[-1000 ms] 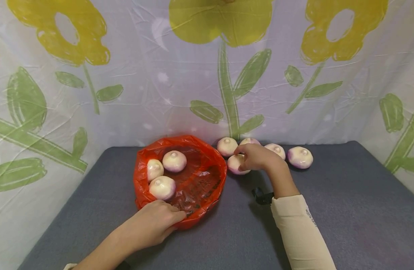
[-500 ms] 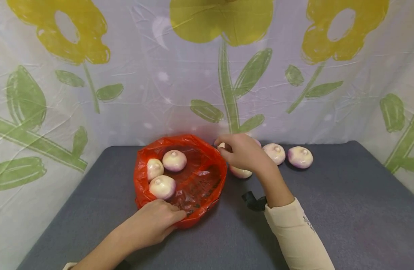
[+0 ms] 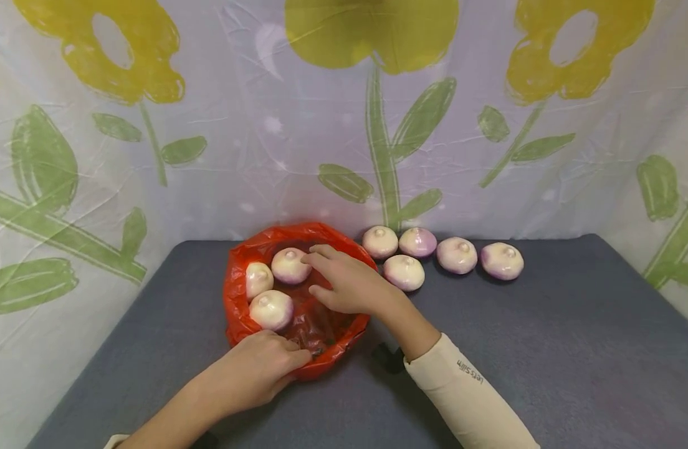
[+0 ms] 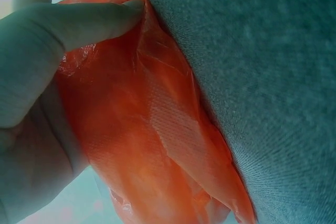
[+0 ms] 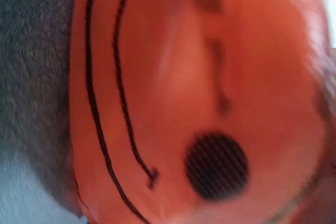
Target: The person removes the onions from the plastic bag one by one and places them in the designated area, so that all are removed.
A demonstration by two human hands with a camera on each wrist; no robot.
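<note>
A red plastic bag [image 3: 240, 249] lies spread with its mouth rolled back, on the left half of the table. Inside it sit a rear onion [image 3: 290, 267], a side onion [image 3: 258, 280] and a front onion [image 3: 272, 310], all white with purple tints. My left hand [image 3: 260, 368] pinches the bag's near rim; in the left wrist view the thumb [image 4: 100, 22] lies along the red film. Over the bag's right side reaches my right hand [image 3: 349, 284], nothing seen in its grasp. Its loosely extended fingers come close to the rear onion; whether they touch is unclear.
Outside the bag, on the right, lie several more onions [image 3: 417, 242] near the back of the dark grey table [image 3: 518, 349]. A flower-printed cloth [image 3: 237, 125] hangs behind the table. The right wrist view shows mostly the bag's printed wall [image 5: 168, 103].
My right hand has passed from the onions on the right, leftward over the bag, leaving them on the table. The left hand keeps its grip on the rim.
</note>
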